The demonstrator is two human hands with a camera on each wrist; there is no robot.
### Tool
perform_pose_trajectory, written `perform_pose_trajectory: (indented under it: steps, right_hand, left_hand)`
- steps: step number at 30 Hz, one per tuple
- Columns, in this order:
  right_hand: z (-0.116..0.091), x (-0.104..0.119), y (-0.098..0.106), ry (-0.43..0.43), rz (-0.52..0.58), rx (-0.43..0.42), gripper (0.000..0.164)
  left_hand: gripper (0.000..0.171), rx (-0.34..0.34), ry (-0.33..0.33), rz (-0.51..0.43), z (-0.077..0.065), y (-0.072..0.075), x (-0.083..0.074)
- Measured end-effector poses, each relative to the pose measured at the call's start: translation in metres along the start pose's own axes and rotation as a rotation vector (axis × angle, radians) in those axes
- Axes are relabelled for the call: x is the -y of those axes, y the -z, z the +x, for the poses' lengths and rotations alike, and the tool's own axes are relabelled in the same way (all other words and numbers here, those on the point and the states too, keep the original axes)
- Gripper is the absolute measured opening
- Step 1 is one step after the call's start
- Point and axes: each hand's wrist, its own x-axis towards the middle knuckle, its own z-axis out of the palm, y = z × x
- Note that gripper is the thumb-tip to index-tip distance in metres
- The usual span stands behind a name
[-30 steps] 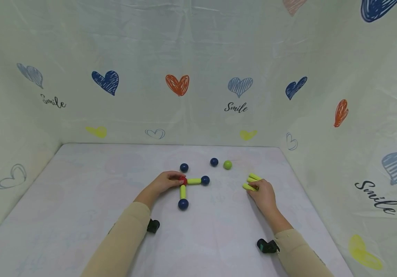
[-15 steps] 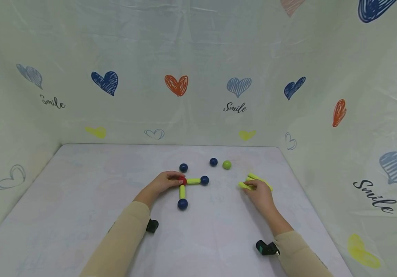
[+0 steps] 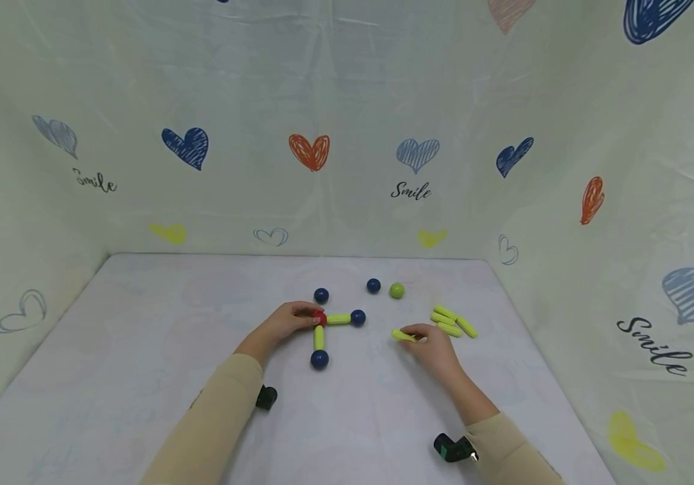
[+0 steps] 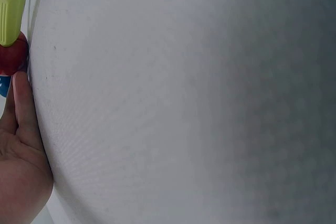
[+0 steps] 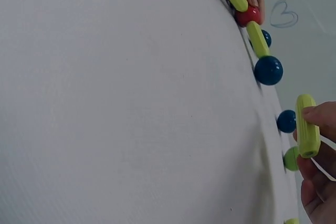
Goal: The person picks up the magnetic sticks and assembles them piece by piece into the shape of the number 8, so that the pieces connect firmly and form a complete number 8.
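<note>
My left hand [image 3: 286,322] holds a red ball [image 3: 321,318] between fingers and thumb. Two yellow-green rods join that ball: one rod [image 3: 339,318] runs right to a dark blue ball [image 3: 358,318], the other rod [image 3: 319,338] comes toward me to another dark blue ball [image 3: 319,360]. The left wrist view catches the red ball [image 4: 13,56] at my fingertips. My right hand [image 3: 434,351] pinches a loose yellow-green rod [image 5: 307,129] with thumb and fingers, to the right of the joined pieces and apart from them.
Several yellow-green rods [image 3: 446,329] lie together at the right, beyond my right hand. Toward the back are a loose blue ball [image 3: 321,296], a second blue ball [image 3: 373,286] and a green ball [image 3: 397,291]. A heart-printed curtain [image 3: 359,222] stands behind the white table [image 3: 171,323].
My right hand has drawn one rod away from the pile and carried it left, toward the joined pieces. The left hand stays on the red ball.
</note>
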Motion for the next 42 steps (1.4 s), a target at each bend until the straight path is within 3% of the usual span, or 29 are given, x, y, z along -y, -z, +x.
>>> perform_pose_trajectory:
  steps: [12,35,42]
  right_hand:
    - [-0.008,0.014,-0.021,0.021,0.04,0.083,0.019]
    - [-0.005,0.034,-0.061,0.208,0.08,0.204,0.016]
    - [-0.006,0.04,-0.068,0.219,0.08,0.242,0.016]
  left_hand:
    - [0.029,-0.005,0.011,-0.019,-0.001,-0.003,-0.001]
    - [0.028,0.011,0.021,-0.01,0.001,0.0,-0.002]
    - [0.028,0.009,0.019,0.001,-0.001,0.0,-0.002]
